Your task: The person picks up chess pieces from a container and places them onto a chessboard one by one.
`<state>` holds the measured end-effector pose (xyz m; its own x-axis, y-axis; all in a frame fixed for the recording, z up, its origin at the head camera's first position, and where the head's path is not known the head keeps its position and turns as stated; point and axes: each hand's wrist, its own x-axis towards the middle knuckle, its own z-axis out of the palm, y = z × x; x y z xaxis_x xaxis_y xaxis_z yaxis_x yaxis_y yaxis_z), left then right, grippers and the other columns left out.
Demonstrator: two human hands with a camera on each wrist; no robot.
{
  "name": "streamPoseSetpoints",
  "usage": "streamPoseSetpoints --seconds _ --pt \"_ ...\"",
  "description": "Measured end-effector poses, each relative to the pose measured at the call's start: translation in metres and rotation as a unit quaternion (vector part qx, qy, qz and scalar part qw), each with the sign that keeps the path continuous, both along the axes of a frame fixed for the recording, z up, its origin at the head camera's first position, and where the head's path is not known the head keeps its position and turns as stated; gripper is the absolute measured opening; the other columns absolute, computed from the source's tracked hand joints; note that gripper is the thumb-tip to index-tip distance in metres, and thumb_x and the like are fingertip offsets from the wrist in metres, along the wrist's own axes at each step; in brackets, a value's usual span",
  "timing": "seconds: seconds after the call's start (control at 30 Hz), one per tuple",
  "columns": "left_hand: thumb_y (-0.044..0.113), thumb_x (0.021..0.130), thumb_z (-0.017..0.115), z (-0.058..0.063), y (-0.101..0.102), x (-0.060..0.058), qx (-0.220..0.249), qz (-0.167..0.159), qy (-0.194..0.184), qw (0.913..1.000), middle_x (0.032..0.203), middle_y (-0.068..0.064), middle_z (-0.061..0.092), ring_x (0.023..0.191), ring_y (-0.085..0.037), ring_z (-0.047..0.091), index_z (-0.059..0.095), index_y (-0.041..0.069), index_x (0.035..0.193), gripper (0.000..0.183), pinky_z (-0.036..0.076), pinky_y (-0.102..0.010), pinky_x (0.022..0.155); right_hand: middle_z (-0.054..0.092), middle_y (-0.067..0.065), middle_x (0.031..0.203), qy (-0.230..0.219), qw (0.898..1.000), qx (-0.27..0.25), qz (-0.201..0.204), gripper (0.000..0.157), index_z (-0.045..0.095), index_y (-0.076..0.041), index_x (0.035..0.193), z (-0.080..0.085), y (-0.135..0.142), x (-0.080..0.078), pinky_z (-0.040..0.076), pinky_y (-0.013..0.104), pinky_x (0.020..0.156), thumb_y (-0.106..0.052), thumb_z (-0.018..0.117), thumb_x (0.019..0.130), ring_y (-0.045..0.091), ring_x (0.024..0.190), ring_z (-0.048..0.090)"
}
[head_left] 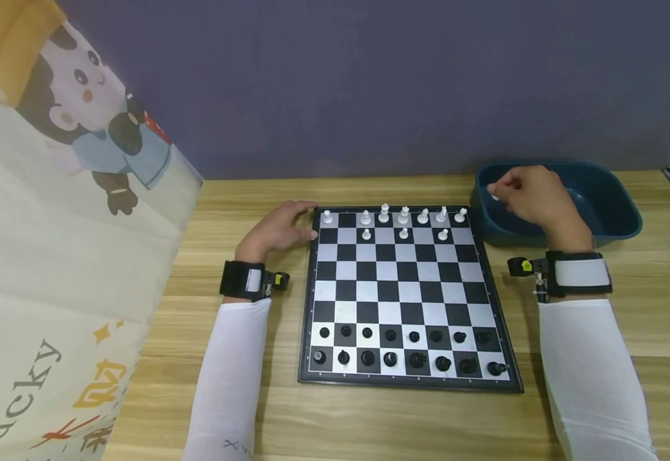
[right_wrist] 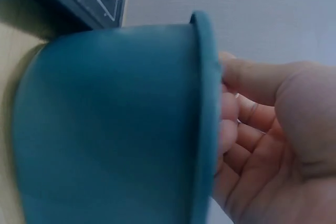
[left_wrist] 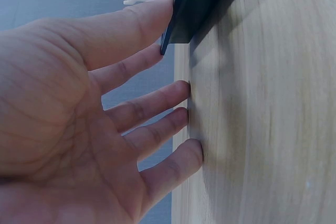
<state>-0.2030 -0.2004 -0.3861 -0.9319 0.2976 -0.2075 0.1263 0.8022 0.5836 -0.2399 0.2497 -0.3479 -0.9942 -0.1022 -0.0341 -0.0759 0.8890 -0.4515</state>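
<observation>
White sleeves [head_left: 228, 371] cover both forearms nearest the viewer, ending at black straps [head_left: 243, 280] on the wrists. They lie either side of a chessboard [head_left: 389, 292] on a wood-grain table [head_left: 398, 422]. Along the board's near edge stands a full row of eight black pieces [head_left: 390, 359], with eight black pawns [head_left: 414, 336] in the row beyond. The middle rows are bare squares.

Towards the far side, three white pawns [head_left: 403, 234] stand apart from one another. Behind them, seven white pieces [head_left: 404, 215] line the last row, with a gap at the second square from the left.

The left hand [head_left: 277, 229] is at the board's far left corner, its fingers spread and fairly straight; thumb and index finger touch the board's edge, while the other fingertips rest against the table.

Just beside the board's far right corner sits a blue tub [head_left: 510, 237]. The right hand [head_left: 542, 202] is over its near left part, thumb and fingertips pinching a small white piece [head_left: 494, 197], mostly hidden, so its shape is unclear.

A printed cloth [head_left: 81, 256] hangs at the left, and a dark grey-blue wall [head_left: 341, 96] rises behind the table.
</observation>
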Motion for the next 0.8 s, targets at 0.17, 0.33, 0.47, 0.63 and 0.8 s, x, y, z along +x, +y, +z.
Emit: streamPoseSetpoints --seconds 0.17,0.33,0.47,0.63,0.8 --pt "0.039 0.081 0.064 -0.001 0.0 -0.001 -0.001 -0.001 0.001 1.0 0.143 -0.005 0.034 0.127 -0.028 0.033 0.036 0.029 0.14 0.066 0.029 -0.047 0.099 0.055 0.012 0.097 0.019 1.0 -0.008 0.015 0.04 0.056 -0.007 0.107 0.008 -0.006 0.002 0.037 0.042 0.063 -0.042 0.041 0.094 0.028 0.082 0.047" --pt "0.038 0.081 0.064 -0.001 0.001 -0.001 0.002 0.0 0.003 1.0 0.142 -0.006 0.035 0.127 -0.028 0.034 0.036 0.028 0.14 0.066 0.03 -0.047 0.098 0.054 0.011 0.1 0.028 0.999 -0.02 0.038 0.035 0.055 -0.009 0.112 0.018 -0.014 0.006 0.037 0.042 0.064 -0.036 0.042 0.095 0.027 0.084 0.046" --pt "0.038 0.081 0.064 -0.002 0.001 -0.001 0.001 0.003 0.004 1.0 0.142 -0.006 0.035 0.126 -0.028 0.034 0.036 0.028 0.14 0.066 0.03 -0.047 0.098 0.055 0.009 0.094 0.043 0.997 -0.024 0.065 0.029 0.056 -0.01 0.108 0.024 -0.025 0.011 0.038 0.04 0.062 -0.033 0.047 0.093 0.025 0.079 0.048" --pt "0.039 0.081 0.064 -0.003 0.001 -0.001 -0.002 0.003 0.005 1.0 0.142 -0.006 0.035 0.126 -0.028 0.034 0.036 0.029 0.14 0.066 0.03 -0.047 0.098 0.055 0.006 0.089 0.05 0.994 -0.016 0.095 0.025 0.056 -0.012 0.101 0.026 -0.041 0.015 0.039 0.039 0.06 -0.034 0.052 0.091 0.023 0.076 0.048" --pt "0.038 0.081 0.064 -0.004 0.001 -0.001 -0.001 0.003 0.003 1.0 0.143 -0.006 0.034 0.127 -0.028 0.033 0.035 0.029 0.141 0.066 0.029 -0.047 0.098 0.055 0.001 0.082 0.064 0.988 0.003 0.142 0.019 0.057 -0.015 0.095 0.023 -0.059 0.019 0.039 0.036 0.059 -0.033 0.056 0.089 0.02 0.071 0.048"
